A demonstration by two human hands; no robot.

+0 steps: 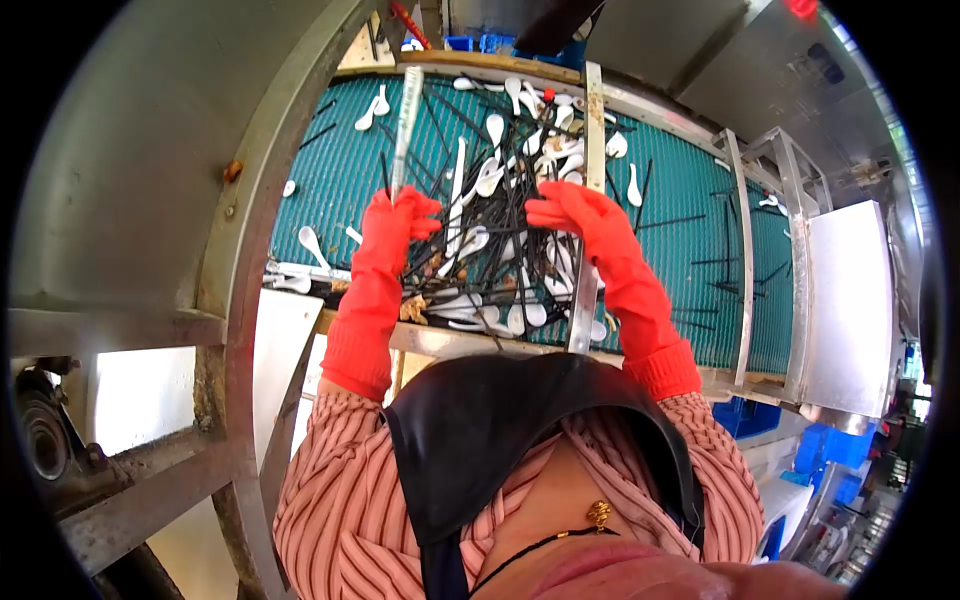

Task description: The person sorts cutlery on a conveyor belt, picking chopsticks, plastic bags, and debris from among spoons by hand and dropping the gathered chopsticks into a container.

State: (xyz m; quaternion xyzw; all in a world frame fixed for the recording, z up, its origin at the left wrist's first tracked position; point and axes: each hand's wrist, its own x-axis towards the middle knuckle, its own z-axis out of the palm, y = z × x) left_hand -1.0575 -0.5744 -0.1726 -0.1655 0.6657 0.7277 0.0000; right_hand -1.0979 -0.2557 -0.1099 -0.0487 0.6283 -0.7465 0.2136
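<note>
A green ribbed belt (335,160) carries a tangled heap of black chopsticks (500,215) and white spoons (495,128). My left hand (402,218), in a red rubber glove, is closed around the lower end of a long pale rod (406,125), which points away over the belt. Its fingertips reach toward the heap's left side. On the heap's right side is my right hand (580,212), also red-gloved, with fingers stretched out over the chopsticks. Nothing is visible in its grasp. Brownish scraps (413,307) lie at the near edge.
A metal bar (594,130) crosses the belt beside my right hand, and another frame bar (742,250) stands farther right. A metal frame (245,230) rises at the left. Blue containers (745,416) sit low at the right. More spoons and chopsticks are scattered along the belt.
</note>
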